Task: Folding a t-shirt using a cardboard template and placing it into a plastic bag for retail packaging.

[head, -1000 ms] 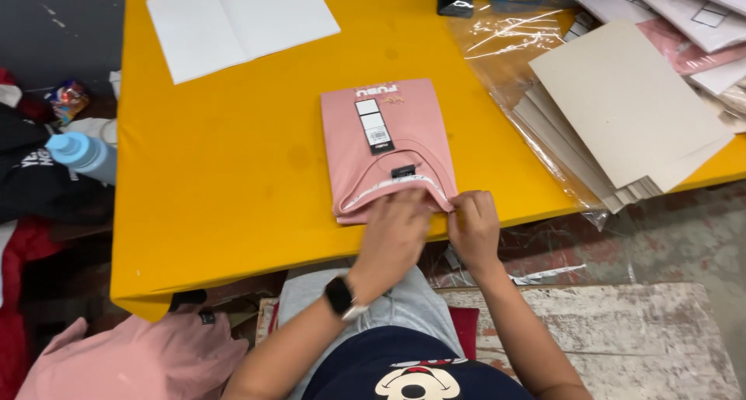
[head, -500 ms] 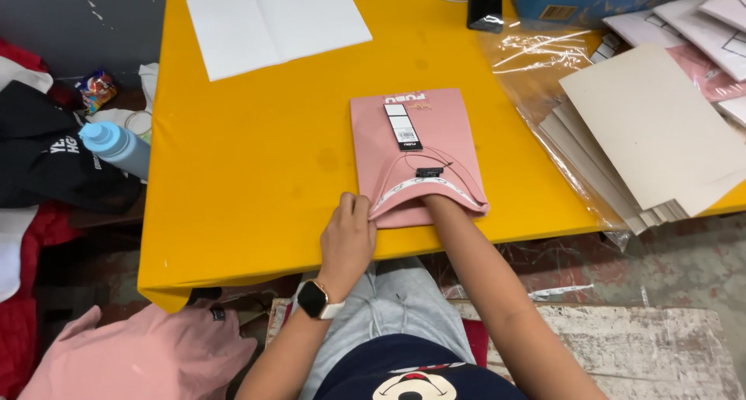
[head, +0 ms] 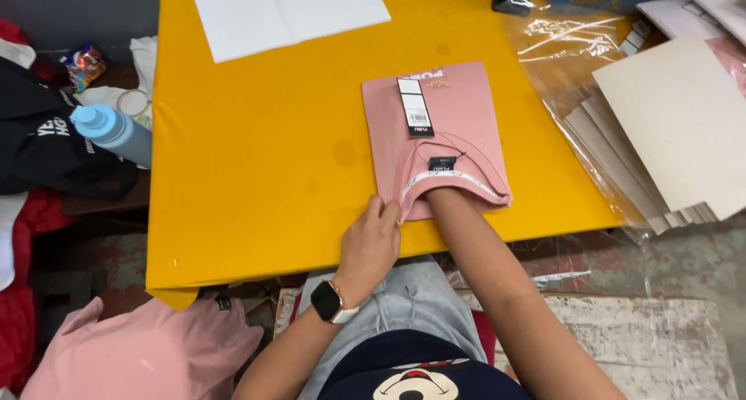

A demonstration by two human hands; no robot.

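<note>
Single view, head-worn camera. Looks steeply down over wearer's chest and lap onto yellow desk. Faces forward across desk, far edge cut off at frame top. Close range: forearms enter from bottom edge, near desk edge runs across lower middle. Floor visible left and right below desk. No second view to share scene.

The yellow worktop lies bare left of the folded pink shirt, giving a wide lane from the near edge up to the white open booklet at the far side. The left hand blocks the shirt's near left corner. Right of the shirt, only a narrow strip stays free before the clear plastic bags and the stack of grey cardboard sheets. A blue bottle stands beyond the left edge.
</note>
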